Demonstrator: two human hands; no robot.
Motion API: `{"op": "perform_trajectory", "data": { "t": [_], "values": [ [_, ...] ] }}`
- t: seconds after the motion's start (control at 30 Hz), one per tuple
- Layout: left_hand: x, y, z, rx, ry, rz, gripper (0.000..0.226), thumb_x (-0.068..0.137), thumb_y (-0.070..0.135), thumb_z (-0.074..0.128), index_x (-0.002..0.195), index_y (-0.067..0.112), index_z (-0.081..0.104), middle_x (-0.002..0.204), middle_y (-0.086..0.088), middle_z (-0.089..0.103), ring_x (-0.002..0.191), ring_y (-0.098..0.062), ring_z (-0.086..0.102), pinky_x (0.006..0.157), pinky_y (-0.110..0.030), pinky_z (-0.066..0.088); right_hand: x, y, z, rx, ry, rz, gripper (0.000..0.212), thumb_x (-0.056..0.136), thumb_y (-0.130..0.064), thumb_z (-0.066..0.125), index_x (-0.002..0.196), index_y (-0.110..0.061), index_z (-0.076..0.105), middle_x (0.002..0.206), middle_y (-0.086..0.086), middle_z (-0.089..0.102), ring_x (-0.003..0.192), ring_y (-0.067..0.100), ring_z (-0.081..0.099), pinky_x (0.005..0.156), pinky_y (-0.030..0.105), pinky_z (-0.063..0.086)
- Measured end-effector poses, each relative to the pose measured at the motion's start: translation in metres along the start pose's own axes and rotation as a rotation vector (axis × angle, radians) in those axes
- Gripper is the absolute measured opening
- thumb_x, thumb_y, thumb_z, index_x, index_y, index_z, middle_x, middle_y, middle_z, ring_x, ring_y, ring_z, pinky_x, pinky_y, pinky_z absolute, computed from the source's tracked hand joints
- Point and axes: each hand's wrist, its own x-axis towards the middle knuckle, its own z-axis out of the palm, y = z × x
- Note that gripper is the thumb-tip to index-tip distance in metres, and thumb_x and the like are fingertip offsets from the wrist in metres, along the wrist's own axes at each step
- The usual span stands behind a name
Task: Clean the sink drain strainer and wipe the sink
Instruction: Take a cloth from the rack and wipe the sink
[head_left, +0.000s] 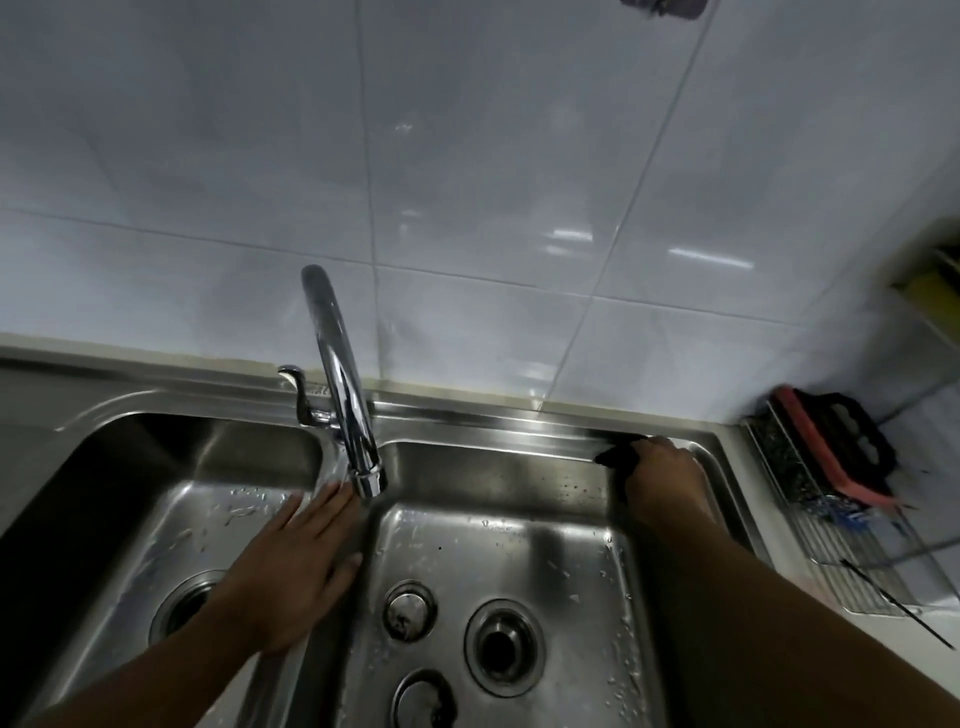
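A steel double sink (493, 423) fills the lower view. My left hand (291, 566) lies flat and open on the divider between the two basins, holding nothing. My right hand (662, 480) presses a dark cloth (615, 457) against the back right rim of the right basin. On the right basin's floor sit the open drain hole (501, 647), a round strainer (409, 609) to its left, and another round dark-stained piece (423, 699) nearer me. The left basin's drain (184, 605) is partly hidden by my left wrist.
The chrome faucet (343, 384) arches over the divider, its lever (298, 395) at the left. A wire rack (841, 535) on the right counter holds a pink and black scrubber (836, 452). White tiled wall (467, 182) stands behind.
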Motion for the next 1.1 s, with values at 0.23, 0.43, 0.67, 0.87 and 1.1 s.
{"op": "perform_trajectory", "data": {
  "t": [0.23,0.43,0.67,0.87,1.1],
  "values": [
    [0.039,0.012,-0.018,0.008,-0.021,-0.063,0.06,0.099,0.045,0.034,0.14,0.006,0.054,0.154,-0.017,0.042,0.138,-0.03,0.048,0.109,-0.034,0.042,0.005,-0.01,0.004,0.163,-0.023,-0.052,0.036,0.079,-0.027,0.077,0.112,-0.04,0.071,0.111,0.002,0.063,0.089,0.022,0.059,0.072,0.029,0.037],
    [0.049,0.012,-0.016,-0.043,-0.047,-0.119,0.065,0.102,0.046,0.031,0.157,0.01,0.026,0.165,-0.012,0.02,0.147,-0.027,0.033,0.115,-0.034,0.033,0.009,0.015,0.006,0.08,-0.032,0.078,0.028,0.082,-0.009,0.061,0.109,-0.007,0.069,0.109,0.019,0.064,0.096,0.039,0.063,0.082,0.041,0.054],
    [0.064,0.014,-0.013,0.028,0.01,-0.067,0.068,0.094,0.048,0.023,0.134,0.007,0.062,0.151,-0.016,0.046,0.139,-0.026,0.045,0.114,-0.036,0.039,0.008,-0.013,0.002,0.145,-0.036,0.016,0.03,0.085,-0.017,0.065,0.114,-0.019,0.071,0.108,0.012,0.062,0.097,0.032,0.062,0.079,0.034,0.051],
    [0.111,0.035,0.002,-0.033,-0.051,-0.032,0.078,0.096,0.048,0.04,0.159,0.011,0.012,0.167,-0.008,0.009,0.154,-0.023,0.01,0.125,-0.037,0.012,0.007,-0.014,0.003,0.245,-0.028,-0.076,0.035,0.083,-0.014,0.069,0.117,-0.021,0.072,0.115,0.011,0.062,0.1,0.033,0.062,0.08,0.032,0.048],
    [0.157,0.09,-0.002,0.01,-0.036,0.059,0.074,0.096,0.044,0.039,0.156,0.005,0.021,0.164,-0.018,0.021,0.152,-0.028,0.019,0.124,-0.038,0.016,0.012,0.035,-0.003,0.1,-0.07,0.059,0.039,0.081,-0.009,0.06,0.118,-0.018,0.07,0.117,0.012,0.065,0.106,0.035,0.061,0.09,0.037,0.052]
  ]
}}
